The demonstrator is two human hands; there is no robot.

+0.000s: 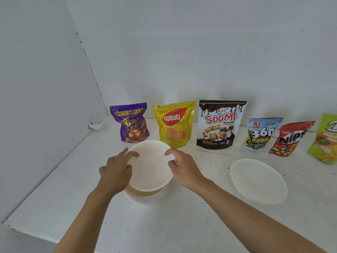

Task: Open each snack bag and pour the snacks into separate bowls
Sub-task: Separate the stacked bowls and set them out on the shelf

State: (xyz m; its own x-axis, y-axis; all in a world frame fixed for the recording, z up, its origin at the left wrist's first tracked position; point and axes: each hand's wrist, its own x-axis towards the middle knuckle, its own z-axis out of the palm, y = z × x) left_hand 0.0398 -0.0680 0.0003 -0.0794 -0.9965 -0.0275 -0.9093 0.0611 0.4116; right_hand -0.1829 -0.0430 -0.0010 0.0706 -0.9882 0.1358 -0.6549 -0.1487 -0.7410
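White bowl, fingers pinching opposite rims

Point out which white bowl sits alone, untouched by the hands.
The single bowl on the right, before the 360 Kuaci bag; the rest form a stack held by the left hand and right hand.

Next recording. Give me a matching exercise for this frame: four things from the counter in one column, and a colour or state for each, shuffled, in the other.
Column A
1. Wafer Qube bag
2. Nabati bag
3. Nips bag
4. top bowl of the stack

Column B
a. red
b. held at its rim by the left hand and right hand
c. purple
d. yellow

Pairs: 1-c, 2-d, 3-a, 4-b
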